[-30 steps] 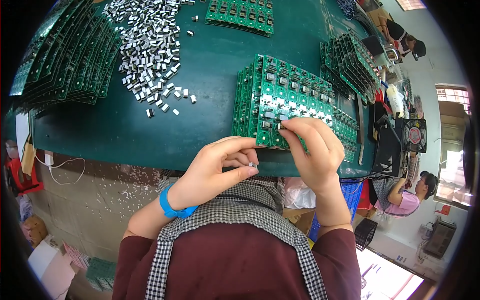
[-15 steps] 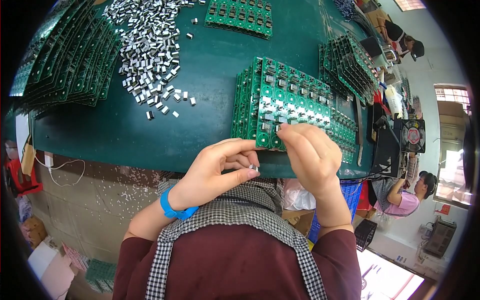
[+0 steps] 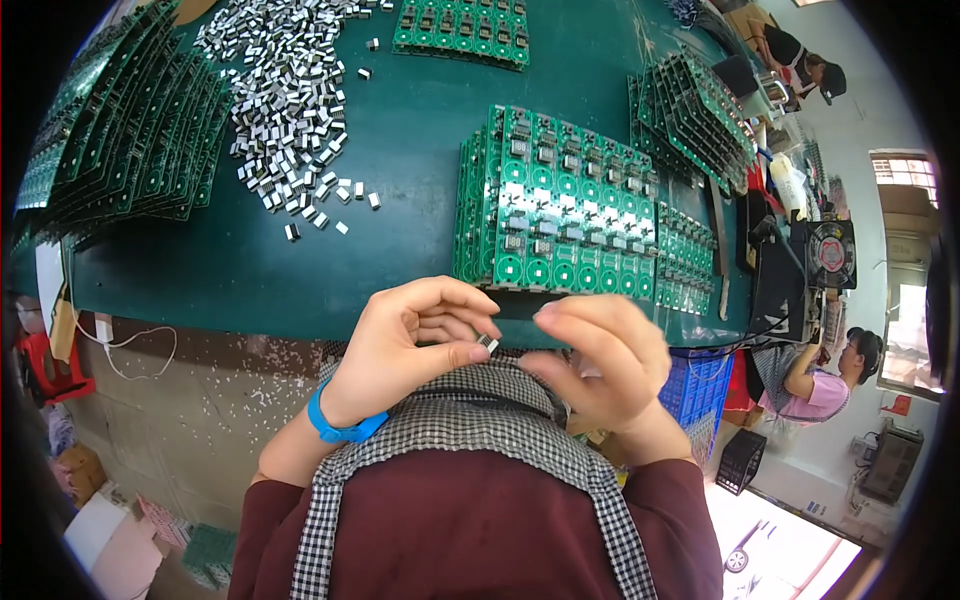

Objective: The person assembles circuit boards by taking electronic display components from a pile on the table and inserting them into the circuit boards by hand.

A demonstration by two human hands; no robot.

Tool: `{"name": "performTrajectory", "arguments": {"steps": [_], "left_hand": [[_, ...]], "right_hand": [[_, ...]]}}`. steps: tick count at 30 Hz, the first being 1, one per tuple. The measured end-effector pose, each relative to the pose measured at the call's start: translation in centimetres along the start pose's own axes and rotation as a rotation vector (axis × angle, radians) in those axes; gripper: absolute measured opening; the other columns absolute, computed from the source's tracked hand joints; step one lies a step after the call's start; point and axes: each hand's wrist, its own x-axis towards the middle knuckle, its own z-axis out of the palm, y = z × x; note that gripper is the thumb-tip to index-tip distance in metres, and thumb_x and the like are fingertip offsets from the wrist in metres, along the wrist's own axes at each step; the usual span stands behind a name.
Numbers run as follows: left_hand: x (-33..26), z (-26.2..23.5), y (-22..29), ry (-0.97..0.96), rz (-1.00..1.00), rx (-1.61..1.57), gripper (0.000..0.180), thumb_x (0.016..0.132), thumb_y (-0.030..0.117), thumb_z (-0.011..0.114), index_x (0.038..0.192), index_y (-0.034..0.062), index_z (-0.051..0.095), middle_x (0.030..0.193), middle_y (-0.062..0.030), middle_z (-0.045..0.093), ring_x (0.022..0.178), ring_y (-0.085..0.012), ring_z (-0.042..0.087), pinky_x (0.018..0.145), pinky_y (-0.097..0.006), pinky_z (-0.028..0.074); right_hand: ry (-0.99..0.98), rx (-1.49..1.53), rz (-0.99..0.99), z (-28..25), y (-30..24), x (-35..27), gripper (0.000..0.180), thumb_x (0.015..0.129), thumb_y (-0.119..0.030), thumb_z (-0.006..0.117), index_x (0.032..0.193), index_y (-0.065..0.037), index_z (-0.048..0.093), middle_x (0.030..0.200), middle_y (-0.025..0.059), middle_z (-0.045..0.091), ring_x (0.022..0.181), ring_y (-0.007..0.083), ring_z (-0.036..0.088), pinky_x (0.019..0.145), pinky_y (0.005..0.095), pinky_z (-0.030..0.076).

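Note:
My left hand [image 3: 395,345], with a blue wristband, pinches a small white-and-dark digit display [image 3: 488,343] between thumb and fingers, just off the bench's near edge. Facing it, my right hand [image 3: 610,360] has its thumb and forefinger apart with nothing between them. Just beyond both hands stands a stack of green circuit boards [image 3: 570,262]. On its top board, two digit displays [image 3: 543,246] sit at the left end of the lower row, and more line the upper row.
A heap of loose digit displays [image 3: 290,110] spreads over the green bench [image 3: 400,160]. Fanned stacks of boards stand at the left [image 3: 150,130] and right [image 3: 690,110]; another board group [image 3: 465,35] lies at the back. Two other people are at the right.
My right hand has left the top board, moved down toward my left hand and opened. A second display now shows in the lower row. My left hand shifted slightly left, still holding its display.

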Motion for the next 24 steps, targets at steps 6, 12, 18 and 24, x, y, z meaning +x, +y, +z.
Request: {"name": "performTrajectory", "arguments": {"steps": [6,12,18,24], "left_hand": [[-0.9,1.5,-0.1,0.102,0.566,0.291,0.031,0.077,-0.007,0.068,0.107,0.0017,0.063,0.095,-0.0078,0.067,0.096,-0.0187,0.066,0.084,-0.030,0.053],[-0.5,2.0,-0.7,0.167,0.862,0.515,0.033,0.073,-0.008,0.071,0.103,0.0044,0.064,0.100,-0.0106,0.063,0.088,-0.0207,0.065,0.073,-0.030,0.055],[-0.7,2.2,-0.4,0.234,0.904,0.670,0.027,0.067,-0.006,0.075,0.090,0.0038,0.066,0.103,-0.0125,0.059,0.080,-0.0238,0.064,0.068,-0.030,0.054],[-0.4,1.5,-0.2,0.177,0.956,0.792,0.026,0.061,-0.002,0.077,0.084,0.0045,0.066,0.085,-0.0074,0.063,0.072,-0.0220,0.063,0.060,-0.030,0.051]], "right_hand": [[-0.011,0.525,0.378,2.3,-1.4,-2.6,0.037,0.072,0.005,0.077,0.102,0.002,0.056,0.102,0.0147,0.061,0.093,0.0201,0.064,0.080,0.0304,0.055],[0.143,0.717,0.473,3.2,-1.7,-2.7,0.027,0.074,0.003,0.076,0.097,0.000,0.062,0.098,0.0119,0.065,0.089,0.0193,0.066,0.076,0.0281,0.056],[0.134,0.311,0.143,2.5,-1.5,-2.7,0.025,0.068,0.005,0.078,0.086,-0.002,0.063,0.090,0.0133,0.066,0.082,0.0225,0.066,0.071,0.0301,0.055],[0.237,0.279,0.035,3.2,-0.9,-2.6,0.023,0.066,-0.002,0.079,0.086,-0.003,0.067,0.087,0.0088,0.067,0.070,0.0198,0.066,0.057,0.0278,0.053]]}}
